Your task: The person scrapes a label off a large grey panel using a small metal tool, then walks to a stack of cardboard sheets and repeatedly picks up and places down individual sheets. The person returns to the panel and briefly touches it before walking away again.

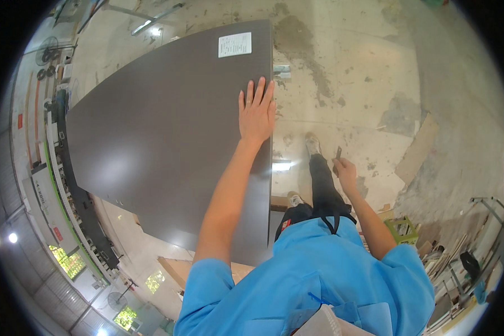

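A large dark grey-brown board (168, 129) with a smooth, glossy face fills the left and middle of the view. My left hand (255, 119) lies flat on it near its right edge, fingers stretched toward the far end, with nothing in its grasp. Beyond those fingertips a white printed label (235, 45) is stuck to the board. Over the floor to the right of the board, my right hand (346, 172) is closed around a small, slim dark tool (338, 153) that points away from me. Its exact kind is too small to make out.
My shoes (313, 144) stand on the stained concrete floor (369, 67). A flat brown sheet (419, 148) lies to the right. At lower right are a green crate (401, 230) and scrap strips (451, 255). A long machine (56, 207) runs along the left, near a standing fan (49, 50).
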A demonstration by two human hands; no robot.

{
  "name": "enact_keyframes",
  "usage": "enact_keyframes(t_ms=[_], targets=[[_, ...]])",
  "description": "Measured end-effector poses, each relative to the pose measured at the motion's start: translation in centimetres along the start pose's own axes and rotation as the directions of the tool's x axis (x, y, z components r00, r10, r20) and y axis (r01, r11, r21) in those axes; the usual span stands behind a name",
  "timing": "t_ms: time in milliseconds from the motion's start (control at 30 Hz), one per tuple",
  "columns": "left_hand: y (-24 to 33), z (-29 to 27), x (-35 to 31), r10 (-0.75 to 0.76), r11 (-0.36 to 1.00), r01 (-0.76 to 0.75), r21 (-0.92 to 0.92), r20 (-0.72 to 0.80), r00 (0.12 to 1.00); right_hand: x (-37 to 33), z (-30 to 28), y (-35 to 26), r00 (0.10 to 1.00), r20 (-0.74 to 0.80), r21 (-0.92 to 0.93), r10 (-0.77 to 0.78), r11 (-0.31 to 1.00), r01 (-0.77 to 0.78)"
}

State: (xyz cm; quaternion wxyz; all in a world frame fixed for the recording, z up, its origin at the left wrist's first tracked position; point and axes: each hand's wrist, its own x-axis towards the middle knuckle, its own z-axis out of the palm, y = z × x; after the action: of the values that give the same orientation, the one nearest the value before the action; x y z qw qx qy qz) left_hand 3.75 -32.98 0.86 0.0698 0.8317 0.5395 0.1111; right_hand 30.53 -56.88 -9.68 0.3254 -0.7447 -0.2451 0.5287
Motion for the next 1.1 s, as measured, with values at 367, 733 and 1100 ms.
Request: enact_keyframes(t_ms=[367,733,1100], targets=[[-2.2,3.1,19.2,0.071,0.993,-0.065,0.096,-0.059,0.996,14.2,2.4,-16.5,0.951,-0.049,-0.018,-0.306,0.952,0.305],[2.9,-2.3,-7.6,-0.129,0.991,0.133,0.003,0.249,0.960,21.2,13.3,-29.9,0.396,0.411,-0.049,-0.821,0.414,0.909],[2.9,-1.3,-14.2,-0.167,0.986,0.167,0.016,0.211,0.963,32.7,15.0,-36.5,0.351,0.277,-0.178,-0.894,0.312,0.933]])
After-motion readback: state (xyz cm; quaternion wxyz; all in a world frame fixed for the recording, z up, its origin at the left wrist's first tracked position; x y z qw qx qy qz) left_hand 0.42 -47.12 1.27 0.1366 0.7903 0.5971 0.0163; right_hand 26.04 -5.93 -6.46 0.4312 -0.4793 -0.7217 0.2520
